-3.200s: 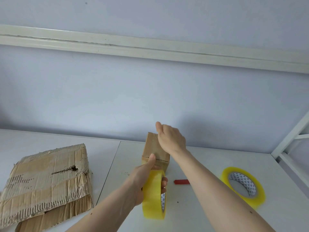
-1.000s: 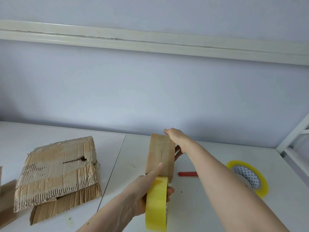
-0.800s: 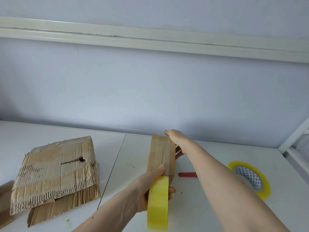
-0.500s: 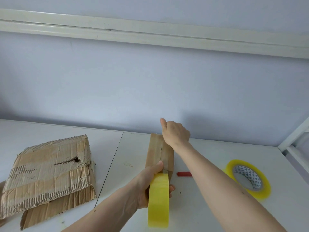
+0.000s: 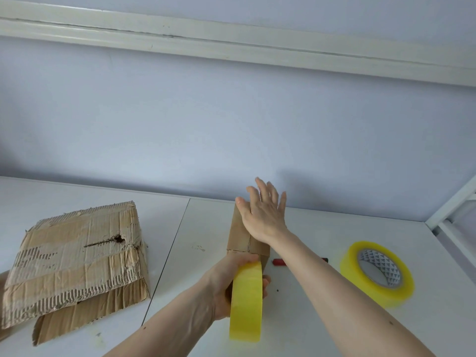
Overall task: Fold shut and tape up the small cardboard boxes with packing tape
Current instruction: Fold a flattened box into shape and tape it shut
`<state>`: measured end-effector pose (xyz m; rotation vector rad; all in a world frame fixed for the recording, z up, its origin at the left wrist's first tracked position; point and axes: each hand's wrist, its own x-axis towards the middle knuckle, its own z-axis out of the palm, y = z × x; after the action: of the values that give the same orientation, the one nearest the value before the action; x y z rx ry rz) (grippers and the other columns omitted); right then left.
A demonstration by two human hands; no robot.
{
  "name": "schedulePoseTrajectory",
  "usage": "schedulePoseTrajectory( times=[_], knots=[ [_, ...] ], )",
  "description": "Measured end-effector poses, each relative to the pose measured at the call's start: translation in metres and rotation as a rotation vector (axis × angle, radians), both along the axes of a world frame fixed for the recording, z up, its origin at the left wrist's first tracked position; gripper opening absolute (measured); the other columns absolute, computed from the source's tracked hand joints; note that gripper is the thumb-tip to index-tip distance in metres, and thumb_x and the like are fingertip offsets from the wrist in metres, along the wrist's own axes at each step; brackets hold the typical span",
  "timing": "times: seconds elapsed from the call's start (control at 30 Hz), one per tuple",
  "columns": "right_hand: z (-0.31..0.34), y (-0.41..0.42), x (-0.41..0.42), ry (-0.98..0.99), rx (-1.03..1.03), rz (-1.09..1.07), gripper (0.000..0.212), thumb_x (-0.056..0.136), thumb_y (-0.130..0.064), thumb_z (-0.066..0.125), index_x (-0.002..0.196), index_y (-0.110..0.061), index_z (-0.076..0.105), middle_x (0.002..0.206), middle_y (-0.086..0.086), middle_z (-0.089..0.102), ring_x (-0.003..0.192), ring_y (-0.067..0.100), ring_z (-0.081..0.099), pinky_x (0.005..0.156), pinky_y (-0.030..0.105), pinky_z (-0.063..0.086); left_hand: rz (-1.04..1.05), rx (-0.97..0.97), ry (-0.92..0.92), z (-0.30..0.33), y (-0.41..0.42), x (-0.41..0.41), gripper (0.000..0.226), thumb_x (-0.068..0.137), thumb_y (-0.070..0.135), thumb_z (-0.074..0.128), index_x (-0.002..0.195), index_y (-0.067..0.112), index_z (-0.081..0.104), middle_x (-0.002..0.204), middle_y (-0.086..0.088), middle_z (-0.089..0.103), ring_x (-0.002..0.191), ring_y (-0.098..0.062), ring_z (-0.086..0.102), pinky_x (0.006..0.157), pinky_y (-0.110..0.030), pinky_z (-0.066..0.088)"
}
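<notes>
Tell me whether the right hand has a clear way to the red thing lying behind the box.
Probably yes. The right hand lies flat and open on the small box, holding nothing, and the red thing lies on bare table just under that forearm, nothing between.

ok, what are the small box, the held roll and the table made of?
Box: plain brown cardboard, matte, creased.
Roll in left hand: glossy yellow translucent film, likely plastic packing tape.
Table: smooth white, faint sheen; probably laminate or painted board.
</notes>
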<state>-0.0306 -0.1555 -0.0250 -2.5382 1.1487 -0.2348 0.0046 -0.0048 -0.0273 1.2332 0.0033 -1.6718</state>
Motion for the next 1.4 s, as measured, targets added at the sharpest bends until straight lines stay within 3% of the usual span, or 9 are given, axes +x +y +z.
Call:
schedulePoseTrajectory(
  times=[0.13,0.27,0.43,0.57,0.7,0.87,1.0,1.17,1.4],
  knots=[
    [-0.008,0.016,-0.016,0.124,0.019,0.08,0.056,0.107,-0.05,0.014,0.16,-0.033,0.01,0.167,-0.012,0.002,0.154,0.017,-0.009,0.122,0.053,-0.008,-0.036,-0.023,-0.003,0.001,-0.001,0.001,0.022,0.085,0.013,0.073,0.104,0.003,0.066,0.095,-0.024,0.071,0.058,-0.025,0.067,0.06,-0.033,0.055],
    [-0.009,0.013,-0.008,0.113,0.022,0.068,0.059,0.106,-0.051,0.019,0.16,-0.03,0.012,0.167,-0.008,-0.001,0.154,0.022,-0.008,0.124,0.052,-0.002,-0.05,-0.079,0.009,0.003,0.011,0.004,0.048,0.057,0.006,0.085,0.102,0.001,0.069,0.1,-0.022,0.07,0.067,-0.026,0.069,0.069,-0.036,0.057],
    [-0.015,0.019,-0.03,-0.496,0.224,-0.011,0.039,0.103,-0.037,0.052,0.136,-0.017,0.056,0.15,-0.001,0.041,0.149,0.02,0.02,0.113,0.024,0.019,-0.044,-0.102,-0.036,0.008,0.022,-0.003,0.041,0.07,0.011,0.085,0.106,-0.002,0.07,0.091,-0.02,0.071,0.067,-0.027,0.069,0.063,-0.034,0.059],
    [-0.031,0.03,-0.056,-0.592,0.262,0.094,0.057,0.095,-0.058,0.045,0.137,-0.023,0.059,0.158,-0.015,0.025,0.151,0.001,0.002,0.117,0.019,0.01,-0.016,-0.099,-0.045,0.012,0.027,-0.004,0.046,0.07,0.014,0.084,0.109,-0.006,0.071,0.09,-0.02,0.071,0.066,-0.028,0.07,0.061,-0.033,0.059],
    [-0.06,0.038,-0.059,-0.803,0.057,0.147,0.048,0.098,-0.041,0.044,0.128,-0.011,0.067,0.144,-0.008,0.055,0.148,0.007,0.028,0.119,0.021,0.025,0.008,-0.11,-0.024,0.014,0.03,-0.003,0.047,0.07,0.014,0.084,0.111,-0.007,0.071,0.091,-0.02,0.07,0.068,-0.028,0.069,0.064,-0.034,0.06],
    [-0.073,0.032,-0.044,-0.926,-0.113,0.065,0.042,0.102,-0.024,0.039,0.109,-0.009,0.078,0.124,-0.005,0.07,0.134,0.011,0.051,0.11,0.024,0.04,0.044,-0.137,-0.047,0.017,0.034,-0.008,0.042,0.068,0.006,0.077,0.109,-0.004,0.07,0.093,-0.019,0.072,0.068,-0.024,0.07,0.07,-0.033,0.059],
    [-0.059,0.026,-0.038,-0.947,-0.161,0.002,0.044,0.099,-0.024,0.038,0.098,-0.012,0.081,0.107,-0.009,0.076,0.12,0.009,0.061,0.099,0.023,0.048,0.053,-0.205,-0.116,0.024,0.032,-0.013,0.04,0.077,0.014,0.074,0.11,-0.009,0.071,0.101,-0.02,0.074,0.074,-0.021,0.071,0.071,-0.03,0.06],
    [-0.011,0.006,-0.027,-0.801,0.191,-0.124,0.058,0.093,-0.049,0.029,0.093,-0.024,0.081,0.097,-0.021,0.074,0.108,0.003,0.065,0.096,0.027,0.049,0.019,-0.268,-0.185,0.042,0.022,-0.011,0.025,0.095,0.007,0.061,0.112,-0.011,0.066,0.097,-0.021,0.075,0.067,-0.02,0.067,0.071,-0.031,0.059],
    [0.015,-0.013,-0.013,-0.62,0.303,-0.245,0.051,0.105,-0.029,0.032,0.091,-0.018,0.081,0.107,-0.001,0.076,0.089,0.013,0.061,0.077,0.029,0.043,0.045,-0.142,-0.174,0.039,0.009,-0.012,0.033,0.098,0.014,0.063,0.124,-0.003,0.054,0.083,-0.025,0.068,0.059,-0.027,0.063,0.061,-0.034,0.058]
  ],
)
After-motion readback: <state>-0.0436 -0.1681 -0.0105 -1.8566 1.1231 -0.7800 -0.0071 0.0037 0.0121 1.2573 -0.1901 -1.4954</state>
